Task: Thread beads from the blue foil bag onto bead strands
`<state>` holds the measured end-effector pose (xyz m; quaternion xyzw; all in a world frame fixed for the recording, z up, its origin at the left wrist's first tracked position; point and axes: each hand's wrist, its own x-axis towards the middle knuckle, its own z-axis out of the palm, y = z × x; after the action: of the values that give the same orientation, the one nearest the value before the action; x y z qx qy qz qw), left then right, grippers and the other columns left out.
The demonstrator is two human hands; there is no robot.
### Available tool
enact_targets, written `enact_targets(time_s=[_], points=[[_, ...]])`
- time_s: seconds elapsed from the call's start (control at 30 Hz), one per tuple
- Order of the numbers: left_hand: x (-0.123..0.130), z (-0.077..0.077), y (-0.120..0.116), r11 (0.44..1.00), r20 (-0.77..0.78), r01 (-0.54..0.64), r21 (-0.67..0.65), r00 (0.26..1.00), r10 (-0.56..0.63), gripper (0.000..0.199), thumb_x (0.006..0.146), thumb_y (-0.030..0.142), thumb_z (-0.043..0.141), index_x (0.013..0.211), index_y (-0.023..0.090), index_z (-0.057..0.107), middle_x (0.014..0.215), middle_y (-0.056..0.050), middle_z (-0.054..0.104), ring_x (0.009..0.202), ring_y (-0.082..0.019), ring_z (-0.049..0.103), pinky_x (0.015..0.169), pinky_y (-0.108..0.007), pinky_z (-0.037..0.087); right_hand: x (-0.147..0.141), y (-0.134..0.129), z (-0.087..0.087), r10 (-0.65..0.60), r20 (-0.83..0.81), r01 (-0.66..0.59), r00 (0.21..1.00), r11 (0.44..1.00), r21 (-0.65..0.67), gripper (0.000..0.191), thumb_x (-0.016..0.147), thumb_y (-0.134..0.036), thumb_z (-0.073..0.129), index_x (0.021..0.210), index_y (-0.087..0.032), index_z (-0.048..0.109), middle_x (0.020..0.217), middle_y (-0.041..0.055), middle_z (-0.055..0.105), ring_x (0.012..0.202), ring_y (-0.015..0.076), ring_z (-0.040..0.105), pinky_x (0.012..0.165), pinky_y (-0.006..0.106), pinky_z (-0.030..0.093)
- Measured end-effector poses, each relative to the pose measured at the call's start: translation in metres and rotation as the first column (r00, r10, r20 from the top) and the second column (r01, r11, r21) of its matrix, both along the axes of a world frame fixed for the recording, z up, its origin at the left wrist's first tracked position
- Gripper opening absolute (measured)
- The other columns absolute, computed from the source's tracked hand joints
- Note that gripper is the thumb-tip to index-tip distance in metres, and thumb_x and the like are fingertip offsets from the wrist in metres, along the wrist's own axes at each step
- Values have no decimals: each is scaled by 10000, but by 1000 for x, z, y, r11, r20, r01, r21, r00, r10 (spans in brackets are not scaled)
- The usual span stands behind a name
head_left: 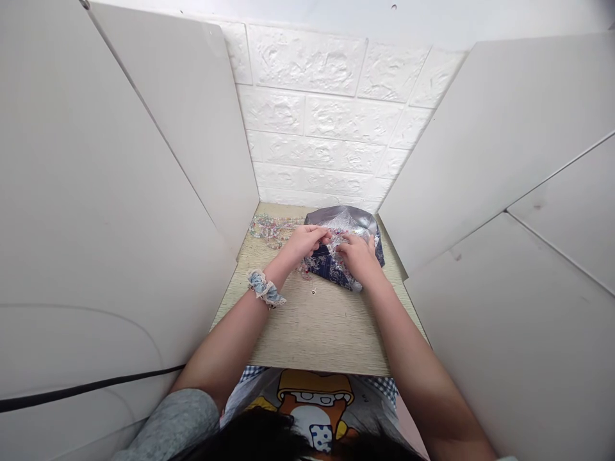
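Note:
My left hand is closed in a pinch, its fingertips at the beads near the mouth of a pouch. My right hand has its bent fingers in the bead strands at the same spot, against the pouch. Dark blue with a pale pattern and a silvery lining, the pouch lies at the back right of the table. More colourful bead strands are spread left of it, partly behind my left hand. The fingertips partly hide what they grip.
A tiny loose piece rests on the wood-grain table in front of the pouch. White panels enclose both sides, and a white brick-pattern wall stands behind. A black cable runs at lower left.

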<state>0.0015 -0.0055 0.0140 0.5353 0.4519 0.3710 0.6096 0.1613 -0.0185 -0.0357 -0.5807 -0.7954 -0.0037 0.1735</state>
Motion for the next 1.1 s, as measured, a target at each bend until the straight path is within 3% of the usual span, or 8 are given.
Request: enact_targets(time_s=[0.17, 0.33, 0.43, 0.53, 0.67, 0.8, 0.93, 1.1], points=[[-1, 2, -1, 999, -112, -22, 30, 993, 25, 237, 700, 337, 450, 711, 138, 578, 425, 78, 220, 339, -27, 159, 355, -192, 97, -1, 1, -2, 3, -22, -3, 1000, 1000, -13, 191, 760, -176, 435, 719, -204, 620, 1099, 87, 516, 1024, 252, 452, 947, 592, 72], [0, 0, -1, 998, -143, -3, 67, 990, 12, 209, 692, 333, 450, 719, 158, 560, 413, 79, 230, 326, -32, 163, 349, -195, 109, -3, -1, 1, 4, -75, -8, 997, 999, -43, 189, 768, -175, 408, 722, -197, 590, 1056, 69, 537, 985, 223, 467, 954, 577, 56], [1, -2, 0, 999, -122, 31, 33, 992, -27, 138, 664, 255, 445, 577, 155, 479, 427, 66, 276, 332, -27, 202, 352, -196, 131, -5, -1, 6, 12, -243, -27, 970, 998, -58, 172, 768, -174, 384, 760, -191, 555, 948, 55, 573, 926, 198, 484, 946, 566, 105], [1, -3, -1, 996, -115, 83, 37, 990, -78, 142, 650, 221, 440, 528, 148, 439, 467, 46, 348, 353, -25, 249, 361, -196, 160, -7, 0, 11, -2, -546, -65, 838, 992, -104, 135, 756, -234, 407, 783, -186, 529, 874, 45, 579, 864, 178, 501, 880, 446, 311], [0, -2, -3, 979, -168, 176, 104, 973, -157, 187, 682, 308, 464, 611, 143, 515, 468, 52, 339, 369, -28, 240, 370, -190, 163, -10, 0, 16, -74, -885, -252, 460, 945, -210, 173, 729, -345, 450, 790, -192, 501, 761, 13, 572, 765, 136, 534, 776, 324, 414], [0, -2, -5, 950, -194, 277, 147, 949, -247, 278, 713, 395, 445, 637, 137, 514, 494, 38, 388, 378, -31, 269, 372, -186, 177, -15, -6, 21, -194, -968, -411, 156, 879, -242, 181, 694, -374, 502, 754, -209, 458, 661, -33, 547, 668, 98, 550, 764, 303, 436], [1, -4, -4, 935, -215, 304, 184, 941, -263, 299, 730, 410, 420, 636, 137, 497, 502, 36, 396, 391, -35, 286, 387, -184, 199, -18, -9, 25, -231, -970, -441, 72, 865, -238, 185, 671, -354, 545, 732, -202, 458, 629, -44, 530, 625, 83, 538, 750, 289, 445], [2, -3, -4, 928, -234, 287, 237, 944, -232, 287, 722, 391, 423, 601, 138, 485, 496, 41, 371, 429, -45, 295, 420, -188, 216, -17, -7, 21, -198, -974, -425, 111, 877, -227, 186, 659, -335, 565, 746, -198, 474, 675, -38, 521, 654, 80, 526, 749, 276, 441]])
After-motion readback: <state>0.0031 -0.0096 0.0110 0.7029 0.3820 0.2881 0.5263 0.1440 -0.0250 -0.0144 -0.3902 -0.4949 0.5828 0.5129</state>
